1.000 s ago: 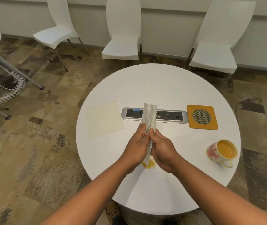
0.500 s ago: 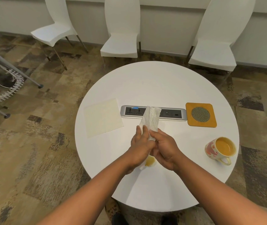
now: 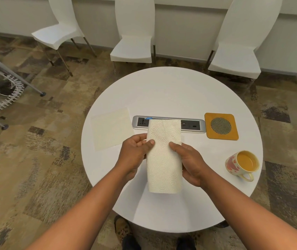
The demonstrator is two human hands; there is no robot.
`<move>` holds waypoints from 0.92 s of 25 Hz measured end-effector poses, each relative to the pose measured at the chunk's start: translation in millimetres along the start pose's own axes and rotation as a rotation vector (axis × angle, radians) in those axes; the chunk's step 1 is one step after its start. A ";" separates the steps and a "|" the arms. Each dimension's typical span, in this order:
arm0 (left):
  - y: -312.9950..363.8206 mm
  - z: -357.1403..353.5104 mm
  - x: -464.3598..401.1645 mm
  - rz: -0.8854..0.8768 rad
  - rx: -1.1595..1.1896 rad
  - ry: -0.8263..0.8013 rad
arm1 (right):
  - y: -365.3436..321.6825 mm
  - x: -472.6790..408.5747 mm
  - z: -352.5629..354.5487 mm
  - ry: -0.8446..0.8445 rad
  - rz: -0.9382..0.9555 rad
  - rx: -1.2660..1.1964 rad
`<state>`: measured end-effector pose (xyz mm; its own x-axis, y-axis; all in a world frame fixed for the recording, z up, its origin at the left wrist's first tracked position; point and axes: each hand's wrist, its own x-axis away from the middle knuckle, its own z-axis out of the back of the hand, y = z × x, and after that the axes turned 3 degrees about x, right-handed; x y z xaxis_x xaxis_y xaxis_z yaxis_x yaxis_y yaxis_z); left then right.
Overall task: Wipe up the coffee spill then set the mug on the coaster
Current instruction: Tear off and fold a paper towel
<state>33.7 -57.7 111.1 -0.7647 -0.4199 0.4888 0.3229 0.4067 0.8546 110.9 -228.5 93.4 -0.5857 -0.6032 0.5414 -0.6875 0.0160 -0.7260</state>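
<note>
Head view: I am holding a folded paper towel [image 3: 164,157] above the round white tabletop [image 3: 171,91], my left hand [image 3: 135,156] gripping its left edge and my right hand [image 3: 191,161] gripping its right edge, thumbs on top. The mug [image 3: 241,164], filled with tan liquid, is standing near the tabletop's right edge, apart from the orange coaster [image 3: 221,126] beside the power strip [image 3: 193,125]. The spill is hidden.
</note>
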 end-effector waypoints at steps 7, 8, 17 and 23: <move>-5.8 -0.8 2.4 0.003 0.007 0.003 | -0.8 4.4 -2.2 0.003 0.031 0.059; -6.6 -1.0 2.4 0.001 0.011 0.003 | -0.3 4.3 -1.9 0.004 0.029 0.060; -6.8 2.4 3.0 -0.133 -0.019 -0.028 | 4.8 6.6 1.5 0.015 0.004 0.019; -0.7 13.6 -2.7 -0.162 -0.084 -0.231 | 6.5 11.2 1.3 -0.002 0.005 0.023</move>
<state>27.9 -45.8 106.8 -0.9136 -0.2745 0.3001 0.2239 0.2764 0.9346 100.4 -236.2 94.2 -0.5878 -0.6051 0.5370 -0.6748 0.0005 -0.7380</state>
